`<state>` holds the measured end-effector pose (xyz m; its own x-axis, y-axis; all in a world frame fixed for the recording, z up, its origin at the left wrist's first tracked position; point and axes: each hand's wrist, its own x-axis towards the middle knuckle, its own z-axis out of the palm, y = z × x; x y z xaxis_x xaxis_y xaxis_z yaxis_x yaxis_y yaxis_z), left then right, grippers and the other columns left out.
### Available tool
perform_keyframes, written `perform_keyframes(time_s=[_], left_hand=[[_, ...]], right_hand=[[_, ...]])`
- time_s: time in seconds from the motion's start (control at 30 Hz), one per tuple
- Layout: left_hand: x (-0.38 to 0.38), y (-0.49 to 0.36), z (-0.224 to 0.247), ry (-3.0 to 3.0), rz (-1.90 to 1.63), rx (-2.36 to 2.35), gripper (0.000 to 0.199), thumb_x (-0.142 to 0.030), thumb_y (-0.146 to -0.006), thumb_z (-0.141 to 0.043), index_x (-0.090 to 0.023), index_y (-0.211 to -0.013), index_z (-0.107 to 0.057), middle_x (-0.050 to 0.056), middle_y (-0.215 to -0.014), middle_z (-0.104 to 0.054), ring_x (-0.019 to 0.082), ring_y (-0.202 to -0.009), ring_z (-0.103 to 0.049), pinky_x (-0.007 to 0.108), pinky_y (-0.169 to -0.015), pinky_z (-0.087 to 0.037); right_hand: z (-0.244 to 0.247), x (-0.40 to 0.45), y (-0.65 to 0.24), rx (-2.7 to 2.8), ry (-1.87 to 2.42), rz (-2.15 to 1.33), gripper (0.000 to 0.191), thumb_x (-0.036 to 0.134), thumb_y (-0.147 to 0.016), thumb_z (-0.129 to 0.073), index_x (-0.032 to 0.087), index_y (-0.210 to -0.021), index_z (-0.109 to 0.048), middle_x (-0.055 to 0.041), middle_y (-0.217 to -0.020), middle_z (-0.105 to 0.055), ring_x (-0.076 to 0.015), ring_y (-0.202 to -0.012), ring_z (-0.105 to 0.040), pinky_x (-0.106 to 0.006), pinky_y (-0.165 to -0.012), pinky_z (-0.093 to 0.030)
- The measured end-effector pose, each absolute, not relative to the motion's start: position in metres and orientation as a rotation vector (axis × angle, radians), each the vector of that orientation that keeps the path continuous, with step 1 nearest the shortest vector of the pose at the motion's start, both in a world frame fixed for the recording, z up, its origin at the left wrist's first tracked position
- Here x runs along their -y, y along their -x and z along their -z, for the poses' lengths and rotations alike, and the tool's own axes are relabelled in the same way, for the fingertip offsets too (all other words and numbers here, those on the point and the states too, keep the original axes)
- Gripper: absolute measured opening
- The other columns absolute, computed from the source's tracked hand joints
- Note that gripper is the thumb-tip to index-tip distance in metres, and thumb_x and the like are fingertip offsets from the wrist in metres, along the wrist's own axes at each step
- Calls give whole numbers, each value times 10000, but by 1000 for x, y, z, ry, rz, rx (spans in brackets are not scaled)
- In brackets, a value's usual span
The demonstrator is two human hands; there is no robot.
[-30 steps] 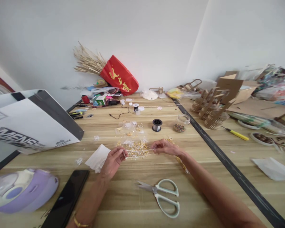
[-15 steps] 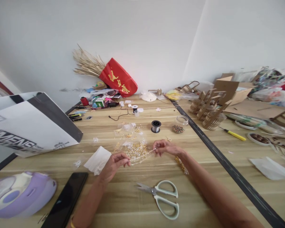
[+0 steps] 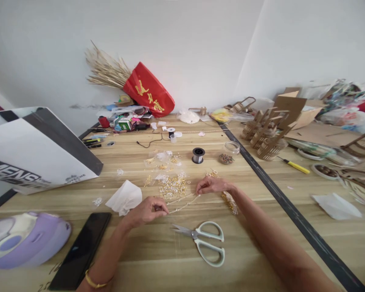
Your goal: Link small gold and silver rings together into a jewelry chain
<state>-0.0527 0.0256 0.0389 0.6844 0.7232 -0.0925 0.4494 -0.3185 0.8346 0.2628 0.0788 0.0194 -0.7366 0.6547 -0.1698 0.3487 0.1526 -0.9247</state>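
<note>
A thin beaded strand [image 3: 182, 208] runs in a loop between my two hands, just above the table. My left hand [image 3: 150, 209] pinches one end of it. At the other end the fingers of my right hand [image 3: 211, 185] are closed on the strand. Behind it lies a pile of gold and silver beads [image 3: 174, 186]. Scissors [image 3: 197, 239] with pale green handles rest on the table in front of my hands, blades pointing left. Beside my right forearm is a clear bag of gold pieces [image 3: 229, 202]. A few gold rings [image 3: 212, 173] lie behind my right hand.
Left are a white tissue [image 3: 124, 198], a black phone [image 3: 82, 247], a purple-white device [image 3: 30, 239] and a large box [image 3: 45, 150]. A wire spool [image 3: 198, 155] and a bead dish [image 3: 226, 158] stand farther back. Small woven baskets [image 3: 270, 146] and a yellow-handled screwdriver [image 3: 296, 165] are right.
The strand now hangs as a wider, looser loop nearer the scissors. My right hand has turned more palm-down, and both hands keep their hold. The whole view has shifted slightly.
</note>
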Motion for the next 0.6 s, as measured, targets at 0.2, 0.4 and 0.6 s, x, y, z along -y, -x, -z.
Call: perform_keyframes(time_s=[0.2, 0.4, 0.6], left_hand=[[-25, 51, -37, -2089, -187, -912, 126, -240, -771, -602, -172, -773, -708, 38, -788, -682, 170, -815, -580, 268, -751, -429], [-26, 54, -41, -2099, -209, -897, 128, -230, -786, -592, -179, -778, -709, 31, -796, -699, 163, -816, -586, 259, -745, -434], [-28, 57, -40, -2040, -268, -825, 113, -237, -778, -621, -176, -791, -716, 36, -803, -707, 151, -802, -610, 261, -755, -453]], right_hand=[[-35, -68, -256, 2525, 981, -1452, 225, 265, -812, -582, 121, -935, -702, -58, -853, -702, -130, -737, -636, -197, -646, -457], [-42, -60, -243, 2589, 1208, -995, 159, 144, -791, -556, 152, -898, -673, -34, -809, -687, -123, -697, -609, -201, -624, -416], [-35, -51, -224, 2694, 1291, -696, 116, 122, -792, -535, 170, -827, -635, -26, -816, -664, -132, -736, -581, -208, -619, -335]])
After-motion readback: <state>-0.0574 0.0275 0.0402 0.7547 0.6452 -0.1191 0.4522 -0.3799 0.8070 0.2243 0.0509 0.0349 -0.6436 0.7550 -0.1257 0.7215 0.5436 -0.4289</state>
